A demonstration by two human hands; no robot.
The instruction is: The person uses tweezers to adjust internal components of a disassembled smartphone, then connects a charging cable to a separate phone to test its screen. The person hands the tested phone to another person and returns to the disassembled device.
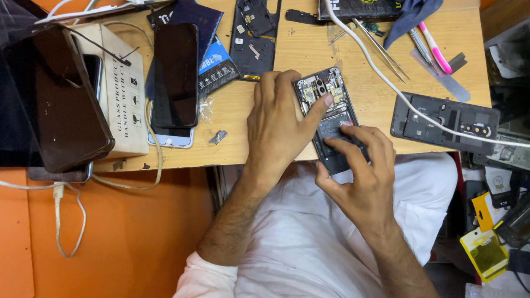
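Where the wooden table (360, 111) meets its near edge, an opened phone (330, 118) with its back removed is laid, circuit parts and battery exposed. It is steadied at its upper left side by the left hand (279, 124), whose fingers are curled over the frame with the thumb pressed against the inner edge. Its lower part is covered by the right hand (360, 177), fingertips bent down onto the battery area; whether anything small is pinched there cannot be told. Listed nearby: a detached dark back cover (256, 31) just beyond the left hand, a second phone shell (445, 121) to the right under a white cable (382, 70), metal tweezers (384, 52), a pink pen (435, 49), and stacked dark-screened phones (173, 78) at left.
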